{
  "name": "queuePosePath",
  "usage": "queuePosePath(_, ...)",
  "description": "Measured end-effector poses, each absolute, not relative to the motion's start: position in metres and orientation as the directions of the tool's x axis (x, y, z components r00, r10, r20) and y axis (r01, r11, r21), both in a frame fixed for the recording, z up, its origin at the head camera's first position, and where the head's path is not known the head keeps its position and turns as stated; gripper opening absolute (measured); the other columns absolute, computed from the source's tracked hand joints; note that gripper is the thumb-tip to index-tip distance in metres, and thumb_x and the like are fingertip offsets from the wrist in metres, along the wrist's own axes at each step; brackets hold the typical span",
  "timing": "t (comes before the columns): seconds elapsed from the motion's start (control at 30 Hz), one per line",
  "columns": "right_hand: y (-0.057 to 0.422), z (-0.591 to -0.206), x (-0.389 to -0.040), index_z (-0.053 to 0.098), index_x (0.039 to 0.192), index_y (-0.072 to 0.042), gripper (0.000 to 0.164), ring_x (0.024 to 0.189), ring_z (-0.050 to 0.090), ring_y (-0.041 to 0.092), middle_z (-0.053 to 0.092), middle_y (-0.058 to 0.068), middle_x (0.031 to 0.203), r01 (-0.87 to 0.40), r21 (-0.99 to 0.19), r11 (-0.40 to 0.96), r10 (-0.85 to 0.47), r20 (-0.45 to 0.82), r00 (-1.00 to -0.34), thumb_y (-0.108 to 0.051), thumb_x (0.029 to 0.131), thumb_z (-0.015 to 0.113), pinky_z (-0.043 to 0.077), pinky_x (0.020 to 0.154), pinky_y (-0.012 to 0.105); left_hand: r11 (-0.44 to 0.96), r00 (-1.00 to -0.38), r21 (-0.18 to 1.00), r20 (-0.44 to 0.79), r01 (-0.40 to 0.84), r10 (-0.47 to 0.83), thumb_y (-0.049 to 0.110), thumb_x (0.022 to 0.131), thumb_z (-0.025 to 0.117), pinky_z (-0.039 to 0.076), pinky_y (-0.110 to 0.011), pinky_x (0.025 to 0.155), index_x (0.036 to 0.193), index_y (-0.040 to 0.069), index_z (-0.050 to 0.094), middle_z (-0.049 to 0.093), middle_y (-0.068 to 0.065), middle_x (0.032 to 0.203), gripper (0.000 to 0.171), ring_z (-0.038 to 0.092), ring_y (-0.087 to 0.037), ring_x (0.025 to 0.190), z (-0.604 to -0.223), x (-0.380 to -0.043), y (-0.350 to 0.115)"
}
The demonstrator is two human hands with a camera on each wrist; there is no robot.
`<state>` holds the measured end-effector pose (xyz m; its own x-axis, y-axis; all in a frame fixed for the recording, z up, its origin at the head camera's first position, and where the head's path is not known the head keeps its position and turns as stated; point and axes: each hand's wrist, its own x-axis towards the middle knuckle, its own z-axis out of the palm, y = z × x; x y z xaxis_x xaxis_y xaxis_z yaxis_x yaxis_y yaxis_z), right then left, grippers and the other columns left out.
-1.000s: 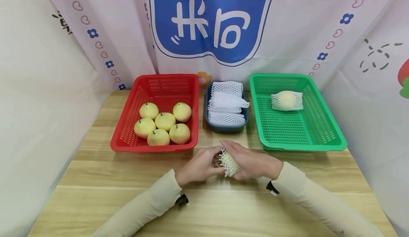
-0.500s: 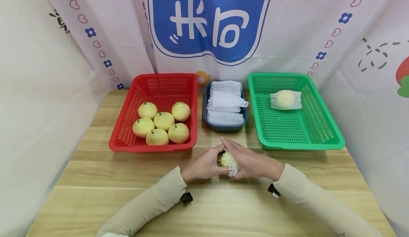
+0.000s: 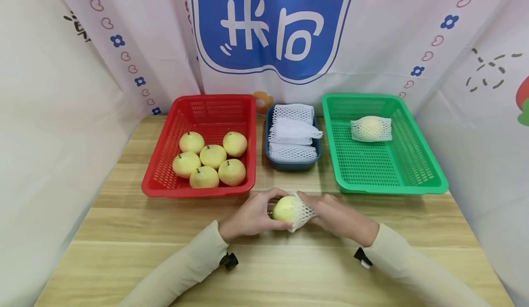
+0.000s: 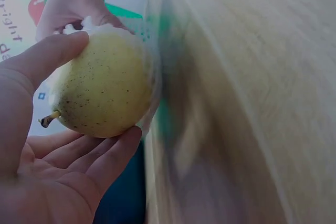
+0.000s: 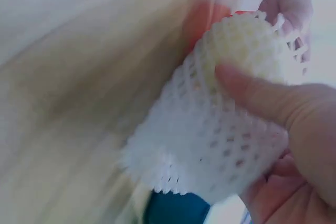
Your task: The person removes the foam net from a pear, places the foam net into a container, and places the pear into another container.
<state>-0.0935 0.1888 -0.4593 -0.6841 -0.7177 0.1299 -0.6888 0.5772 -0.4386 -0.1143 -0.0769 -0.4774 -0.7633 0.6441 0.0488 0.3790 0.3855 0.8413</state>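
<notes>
A yellow pear sits partly inside a white foam net sleeve in front of the baskets. My left hand grips the pear's bare stem end, thumb on one side and fingers on the other. In the left wrist view the speckled skin of the pear and its stem show, with netting behind. My right hand holds the sleeve from the opposite side. Seen from the right wrist, its thumb presses the netting against the pear, and the sleeve's loose end extends past the fruit.
Several pears lie in a red basket at left. A blue container holds several foam sleeves. The green basket at right holds one netted pear. A printed curtain hangs behind the wooden table.
Both hands have moved slightly apart from their closed-in position. The pear now shows more plainly, its stem end out of the sleeve toward the left hand, and the netting stretches toward the right hand.
</notes>
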Motion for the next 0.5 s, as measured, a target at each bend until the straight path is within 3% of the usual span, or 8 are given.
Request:
queuePosePath(0.07,0.190,-0.451,-0.092,0.062,0.141,-0.003,0.043,0.104,0.078,0.023,0.078,0.012,0.121,-0.667,-0.429,0.609,-0.694,0.120,-0.710,-0.006,0.099,0.071,0.064,0.085,0.036,0.388,-0.772,0.836,0.064,0.388,0.632,0.029,0.081,0.093,0.059,-0.036,0.102,0.136,0.006,0.064,0.072,-0.006,0.132,0.067,0.071,-0.019,0.117,-0.475,-0.113,-0.082)
queuePosePath(0.17,0.194,-0.435,-0.093,0.072,0.129,-0.010,0.036,0.095,0.079,0.019,0.081,0.007,0.112,-0.664,-0.404,0.629,-0.684,0.119,-0.720,0.002,0.094,0.073,0.065,0.079,0.033,0.403,-0.782,0.828,0.067,0.390,0.619,0.030,0.080,0.094,0.059,-0.036,0.100,0.135,0.007,0.065,0.073,-0.004,0.130,0.066,0.071,-0.017,0.115,-0.474,-0.112,-0.088)
queuePosePath(0.3,0.201,-0.406,-0.101,0.078,0.120,-0.009,0.037,0.087,0.077,0.014,0.081,0.007,0.109,-0.654,-0.388,0.649,-0.676,0.100,-0.730,0.009,0.088,0.074,0.063,0.071,0.027,0.415,-0.784,0.821,0.064,0.393,0.617,0.033,0.080,0.093,0.059,-0.036,0.100,0.135,0.005,0.065,0.073,-0.005,0.130,0.068,0.072,-0.017,0.115,-0.476,-0.111,-0.092)
queuePosePath(0.5,0.208,-0.350,-0.128,0.078,0.120,-0.006,0.031,0.070,0.068,0.009,0.081,0.011,0.104,-0.622,-0.344,0.703,-0.637,0.084,-0.766,0.005,0.092,0.071,0.059,0.060,0.024,0.424,-0.785,0.814,0.063,0.398,0.616,0.034,0.081,0.093,0.059,-0.038,0.102,0.138,0.002,0.063,0.072,-0.009,0.132,0.072,0.072,-0.020,0.117,-0.481,-0.110,-0.095)
